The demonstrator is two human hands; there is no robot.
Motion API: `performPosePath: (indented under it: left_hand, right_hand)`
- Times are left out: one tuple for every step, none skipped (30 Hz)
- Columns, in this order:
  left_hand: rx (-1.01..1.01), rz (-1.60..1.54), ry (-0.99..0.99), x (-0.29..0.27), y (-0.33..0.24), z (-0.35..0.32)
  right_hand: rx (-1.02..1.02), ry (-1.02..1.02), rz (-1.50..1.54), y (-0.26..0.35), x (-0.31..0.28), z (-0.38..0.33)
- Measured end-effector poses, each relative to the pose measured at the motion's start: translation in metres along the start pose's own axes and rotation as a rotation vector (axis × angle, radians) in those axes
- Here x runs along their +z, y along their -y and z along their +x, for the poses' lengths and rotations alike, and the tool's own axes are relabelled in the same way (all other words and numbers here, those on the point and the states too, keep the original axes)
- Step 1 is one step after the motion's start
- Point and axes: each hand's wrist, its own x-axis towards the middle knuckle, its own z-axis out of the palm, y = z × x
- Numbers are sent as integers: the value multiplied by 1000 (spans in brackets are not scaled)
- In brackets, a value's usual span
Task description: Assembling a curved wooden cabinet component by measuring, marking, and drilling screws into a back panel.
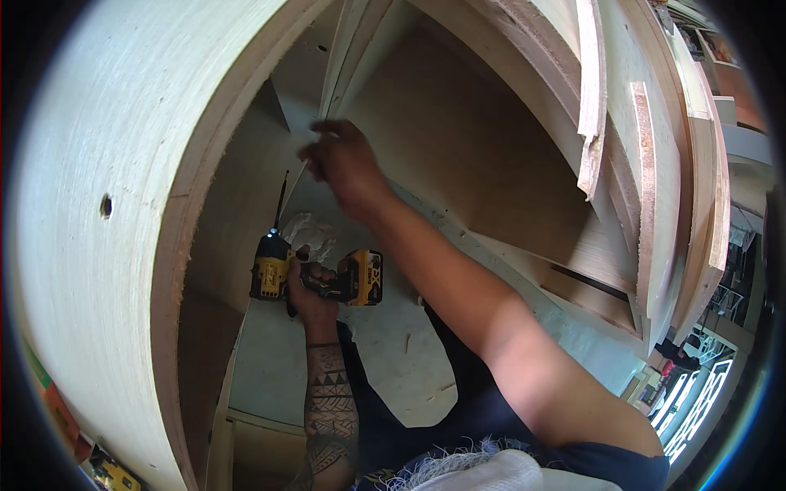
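Note:
My left hand (309, 288) is wrapped round the grip of a yellow and black cordless impact driver (271, 268). A long thin bit (282, 199) points up and away from its nose, and the battery (364, 278) faces right. Farther off, my right hand (345, 164) reaches beside the edge of an upright wooden divider (337, 74). Its fingers are bent but apart, slightly blurred, and no object shows in them. A crumpled clear plastic bag (309, 233) lies just beyond the driver.
A tall plywood panel (98, 164) with a hole rises close on my left. Rough-edged boards (643, 164) stand at the right, one strip splintered. Wood scraps (431, 397) litter the pale floor between my legs. Another yellow tool (115, 473) sits at the lower left.

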Motion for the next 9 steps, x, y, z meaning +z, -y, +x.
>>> performPosePath:
  left_hand:
    - [-6, -3, 4, 3, 8, 2]
    - [-7, -1, 17, 3, 13, 2]
    - [-12, -2, 37, 5, 21, 4]
    - [-8, -1, 29, 4, 26, 4]
    - [-19, -3, 36, 6, 33, 5]
    - [-29, -4, 41, 7, 38, 7]
    - [-31, -3, 38, 8, 40, 8]
    - [-32, 17, 43, 9, 41, 9]
    - [-34, 38, 50, 10, 40, 11]
  right_hand:
    - [7, -13, 75, -15, -30, 0]
    - [95, -31, 140, -27, -55, -6]
    - [177, -52, 202, -33, -80, -14]
    - [185, -48, 204, -40, -96, -25]
    - [244, -90, 225, -42, -112, -38]
    - [305, -133, 247, -44, -125, -51]
    - [309, -134, 248, -46, -135, -64]
    - [361, -148, 157, -48, -143, -77]
    - [410, -162, 66, -47, -146, -90]
